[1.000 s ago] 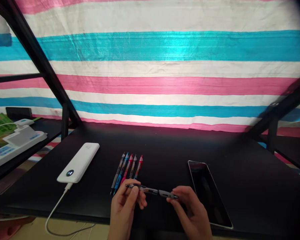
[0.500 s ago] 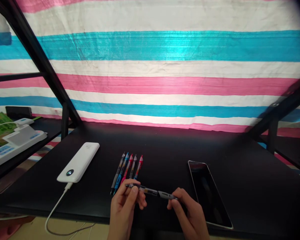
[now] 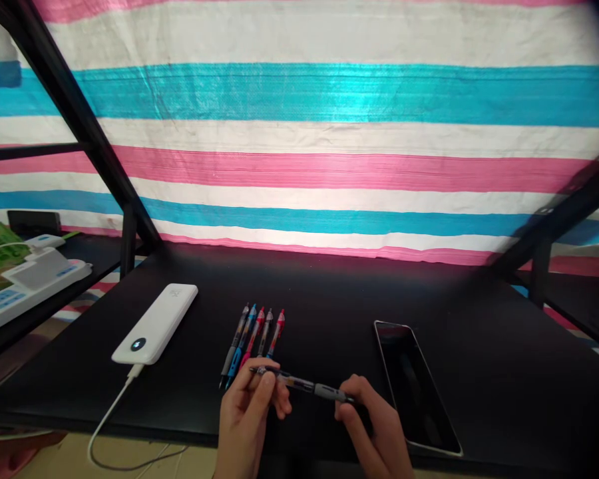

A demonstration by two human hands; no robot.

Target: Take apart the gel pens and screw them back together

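Note:
A retractable pen [image 3: 302,384] with a clear barrel, grey grip and black ends is held almost level above the table's near part. My left hand [image 3: 247,416] pinches its clicker end between thumb and fingers. At the tip end, my right hand [image 3: 377,419] has its curled index finger and thumb around the pen, the dark tip showing between them. Behind my left hand lie several pens side by side, among them a grey and black pen [image 3: 237,339], a blue pen [image 3: 243,342] and a red pen [image 3: 277,332]. My left hand hides some of their lower ends.
A smartphone [image 3: 414,386] with a dark screen lies right of my right hand. At the left is a white power bank [image 3: 157,322] with a white cable [image 3: 110,409] hanging over the black table's front edge. Farther left is a power strip [image 3: 30,293].
My right thumb has dropped slightly away from the pen's tip, which shows more now. The grey grip looks turned a little. My left hand keeps its hold.

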